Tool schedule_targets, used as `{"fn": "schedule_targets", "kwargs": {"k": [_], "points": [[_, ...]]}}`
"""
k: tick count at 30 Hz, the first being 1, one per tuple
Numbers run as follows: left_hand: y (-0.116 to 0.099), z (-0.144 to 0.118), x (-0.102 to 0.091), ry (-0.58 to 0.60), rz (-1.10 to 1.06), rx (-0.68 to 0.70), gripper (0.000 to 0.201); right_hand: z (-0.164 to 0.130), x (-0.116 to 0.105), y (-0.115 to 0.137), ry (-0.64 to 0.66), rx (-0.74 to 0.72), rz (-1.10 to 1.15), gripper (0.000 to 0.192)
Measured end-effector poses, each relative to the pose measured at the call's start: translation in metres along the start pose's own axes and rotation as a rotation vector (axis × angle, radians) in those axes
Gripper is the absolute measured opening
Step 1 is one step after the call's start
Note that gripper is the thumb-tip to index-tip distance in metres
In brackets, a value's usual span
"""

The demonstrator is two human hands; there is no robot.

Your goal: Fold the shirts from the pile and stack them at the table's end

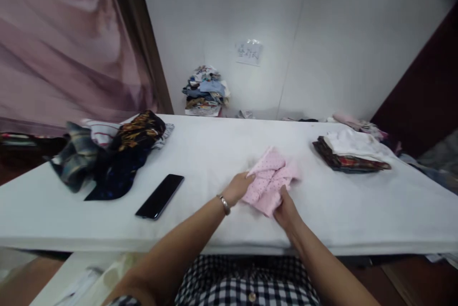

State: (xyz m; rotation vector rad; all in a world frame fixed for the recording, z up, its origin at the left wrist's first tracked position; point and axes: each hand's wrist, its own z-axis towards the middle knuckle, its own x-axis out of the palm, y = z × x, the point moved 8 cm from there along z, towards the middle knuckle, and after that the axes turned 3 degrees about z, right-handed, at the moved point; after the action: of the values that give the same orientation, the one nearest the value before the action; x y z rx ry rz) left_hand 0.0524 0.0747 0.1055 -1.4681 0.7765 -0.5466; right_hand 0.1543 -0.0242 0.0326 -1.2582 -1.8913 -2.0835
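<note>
The left hand lies flat, fingers nearly straight, on the left edge of one pink dotted cloth at mid-table. The right hand pinches the cloth's near corner, fingers curled shut around it. One phone lies to the left, beside one loose heap. One folded stack sits on the right; another pile stands by the wall.
</note>
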Motion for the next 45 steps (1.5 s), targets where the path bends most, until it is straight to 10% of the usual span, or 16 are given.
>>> {"fn": "schedule_targets", "kwargs": {"k": [4,13,18,23,29,33,37,45], "points": [[0.02,-0.01,0.022,0.038,-0.154,0.017,0.033,-0.001,-0.008,-0.004,-0.074,0.046,0.038,0.052],[-0.002,0.003,-0.128,-0.376,-0.094,0.007,0.036,0.013,-0.027,0.069,-0.139,-0.136,-0.008,0.044],[0.048,-0.012,-0.147,-0.36,0.538,-0.224,0.027,0.035,-0.076,0.095,-0.248,-0.085,-0.292,0.045],[0.037,-0.031,-0.121,-0.506,0.863,-0.085,0.043,0.031,-0.11,0.083,-0.322,-0.066,-0.378,0.067],[0.024,-0.01,-0.018,-0.169,0.83,0.104,0.058,0.027,-0.113,0.084,-0.344,-0.17,-0.465,0.07],[0.03,0.007,0.004,-0.183,0.709,0.146,0.036,0.03,-0.113,0.086,-0.295,-0.25,-0.511,0.064],[0.034,0.022,-0.032,-0.293,0.508,0.086,0.008,0.029,-0.115,0.085,-0.286,-0.26,-0.524,0.06],[0.069,-0.003,-0.159,-0.83,-0.234,-0.093,0.03,0.033,-0.136,0.093,-0.442,-0.291,-0.376,0.063]]}}
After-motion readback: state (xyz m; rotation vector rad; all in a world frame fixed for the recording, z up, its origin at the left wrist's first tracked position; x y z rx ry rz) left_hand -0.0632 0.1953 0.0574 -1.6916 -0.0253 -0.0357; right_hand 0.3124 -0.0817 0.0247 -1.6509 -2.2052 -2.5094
